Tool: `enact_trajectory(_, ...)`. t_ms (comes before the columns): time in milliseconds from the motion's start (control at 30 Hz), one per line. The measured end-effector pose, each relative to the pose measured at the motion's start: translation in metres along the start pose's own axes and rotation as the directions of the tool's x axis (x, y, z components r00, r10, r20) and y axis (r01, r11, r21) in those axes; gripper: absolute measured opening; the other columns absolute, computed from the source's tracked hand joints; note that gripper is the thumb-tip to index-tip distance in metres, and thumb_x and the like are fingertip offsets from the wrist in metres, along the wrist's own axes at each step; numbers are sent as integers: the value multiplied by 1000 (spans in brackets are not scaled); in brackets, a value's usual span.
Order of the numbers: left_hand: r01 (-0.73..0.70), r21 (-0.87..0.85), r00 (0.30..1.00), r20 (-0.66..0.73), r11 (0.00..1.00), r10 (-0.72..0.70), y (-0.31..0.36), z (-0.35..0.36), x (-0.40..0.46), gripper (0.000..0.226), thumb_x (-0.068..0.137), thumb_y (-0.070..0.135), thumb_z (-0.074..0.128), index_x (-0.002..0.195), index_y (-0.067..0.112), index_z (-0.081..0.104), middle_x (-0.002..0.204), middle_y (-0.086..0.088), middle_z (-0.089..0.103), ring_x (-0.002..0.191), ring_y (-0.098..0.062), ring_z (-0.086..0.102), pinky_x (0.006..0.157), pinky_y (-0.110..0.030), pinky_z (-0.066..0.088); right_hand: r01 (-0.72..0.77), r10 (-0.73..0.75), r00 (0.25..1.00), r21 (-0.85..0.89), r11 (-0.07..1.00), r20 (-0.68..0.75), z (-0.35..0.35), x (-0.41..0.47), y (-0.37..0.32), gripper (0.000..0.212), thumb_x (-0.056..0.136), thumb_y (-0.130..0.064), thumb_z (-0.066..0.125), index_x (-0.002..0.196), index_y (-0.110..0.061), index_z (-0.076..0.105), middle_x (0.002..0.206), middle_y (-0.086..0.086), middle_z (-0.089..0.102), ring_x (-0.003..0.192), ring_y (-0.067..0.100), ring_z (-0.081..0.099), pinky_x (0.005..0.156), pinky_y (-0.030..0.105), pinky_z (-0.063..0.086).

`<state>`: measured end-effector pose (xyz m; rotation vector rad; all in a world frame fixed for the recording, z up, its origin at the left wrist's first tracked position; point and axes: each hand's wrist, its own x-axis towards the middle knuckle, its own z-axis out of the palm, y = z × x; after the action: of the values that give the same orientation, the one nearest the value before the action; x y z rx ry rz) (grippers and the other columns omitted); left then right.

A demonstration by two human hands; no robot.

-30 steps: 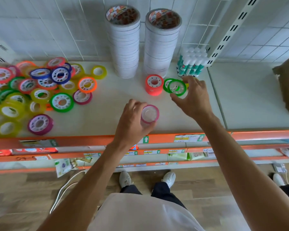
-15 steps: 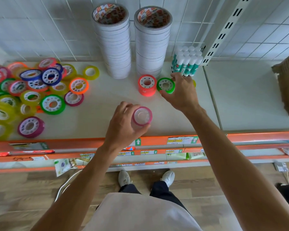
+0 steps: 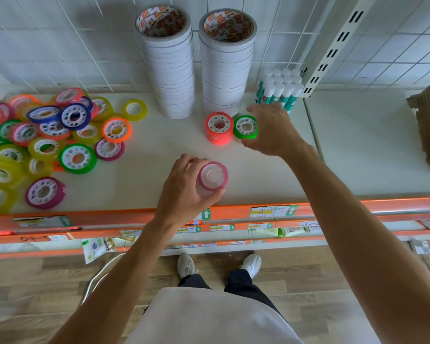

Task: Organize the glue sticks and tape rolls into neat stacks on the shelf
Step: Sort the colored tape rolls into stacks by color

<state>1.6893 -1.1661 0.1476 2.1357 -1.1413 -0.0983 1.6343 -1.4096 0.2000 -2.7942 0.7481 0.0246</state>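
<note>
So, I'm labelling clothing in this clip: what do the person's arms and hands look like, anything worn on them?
Both forearms are bare to the frame's edge, with no sleeves showing. The left hand and right hand wear no gloves; no watch, ring or bracelet is visible on either.

Bright, even, soft light, seemingly from above and in front. The two tall white tape stacks cast faint grey shadows onto the tiled wall behind. Mild glare lies along the orange shelf edge. The wide-angle lens bends straight lines near the borders. The loose coloured rolls at left look slightly smeared, perhaps from head motion; the centre is sharper.
</note>
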Motion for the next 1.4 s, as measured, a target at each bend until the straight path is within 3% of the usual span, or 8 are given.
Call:
enact_trajectory(100, -7, 14, 1000, 0, 1000, 7, 0, 0, 0, 64, 72, 52, 79, 121, 14, 62, 113, -2, 54, 103, -17, 55, 83, -22, 46, 39, -37, 991, -11, 999, 126, -8, 11, -1, 65, 75, -31, 83, 130, -10, 55, 123, 12, 62, 114, 31, 56, 97, 43, 48)
enact_trajectory(267, -17, 24, 1000, -3, 1000, 17, -2, 0, -1, 64, 72, 48, 83, 121, 14, 62, 113, -3, 55, 102, -18, 56, 83, -21, 45, 32, -24, 978, -32, 999, 208, -15, 23, -5, 72, 73, -36, 86, 133, -12, 53, 129, 10, 59, 118, 29, 56, 97, 38, 48)
enact_trajectory(633, -17, 21, 1000, -3, 1000, 17, -3, 1, -1, 65, 72, 51, 80, 121, 14, 62, 113, -4, 55, 103, -18, 56, 81, -22, 47, 20, -9, 971, -44, 999, 238, -22, 24, -5, 77, 67, -49, 88, 127, -11, 57, 125, 7, 62, 114, 25, 56, 89, 33, 45)
enact_trajectory(833, -23, 16, 1000, -6, 1000, 23, -3, 1, -1, 64, 71, 50, 82, 121, 15, 60, 113, -3, 54, 102, -18, 55, 81, -29, 52, 75, -71, 963, -6, 997, 258, -27, 22, -7, 70, 68, -46, 87, 128, -23, 58, 123, 4, 62, 101, 17, 49, 86, 29, 42)
enact_trajectory(1033, -25, 21, 1000, 2, 999, 25, -3, 1, -1, 66, 70, 52, 82, 121, 15, 60, 114, -4, 55, 103, -18, 56, 80, -27, 52, 96, -84, 962, -34, 995, 260, -27, 22, -12, 68, 69, -46, 86, 128, -21, 61, 125, 6, 60, 115, 23, 54, 85, 27, 36)
enact_trajectory(1267, -28, 30, 1000, -8, 999, 28, -3, 2, 0, 65, 70, 49, 85, 120, 14, 61, 112, -4, 56, 101, -19, 57, 81, -24, 48, 72, -53, 963, -63, 995, 266, -25, 18, -10, 84, 66, -54, 86, 133, -14, 55, 130, 8, 57, 120, 26, 53, 96, 35, 43)
enact_trajectory(1400, -30, 35, 1000, -3, 999, 30, -3, 2, -1, 66, 70, 48, 86, 120, 14, 61, 113, -4, 56, 101, -18, 56, 81, -23, 48, 64, -39, 962, -82, 995, 270, -21, 19, -8, 75, 69, -45, 87, 130, -13, 55, 126, 10, 59, 114, 27, 55, 92, 36, 48)
